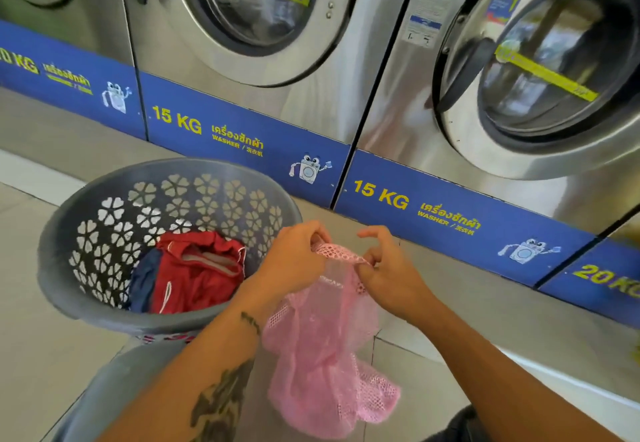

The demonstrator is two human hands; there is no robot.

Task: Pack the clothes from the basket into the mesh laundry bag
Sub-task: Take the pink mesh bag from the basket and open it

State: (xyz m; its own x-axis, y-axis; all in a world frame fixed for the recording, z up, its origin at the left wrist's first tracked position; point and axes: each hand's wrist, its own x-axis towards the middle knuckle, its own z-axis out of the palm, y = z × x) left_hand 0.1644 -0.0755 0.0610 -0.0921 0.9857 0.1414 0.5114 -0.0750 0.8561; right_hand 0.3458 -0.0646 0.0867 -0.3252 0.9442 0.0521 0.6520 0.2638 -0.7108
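Your left hand (294,261) and your right hand (388,273) are both closed on the top edge of the pink mesh laundry bag (322,344), fingers pinched into the netting at its rim, with the two hands close together and a short stretch of the rim taut between them. The rest of the bag hangs down limp and crumpled below your hands, above the tiled floor (45,355). Just to your left stands the grey basket (114,199) with flower-shaped cut-outs in its wall; your left wrist crosses in front of its near rim. Inside it lie a red garment (197,275) with white trim and, touching it on the left, a dark blue garment (147,282). Behind the basket and your hands runs a row of steel front-loading washers (263,19) with blue "15 KG" bands along their bases.
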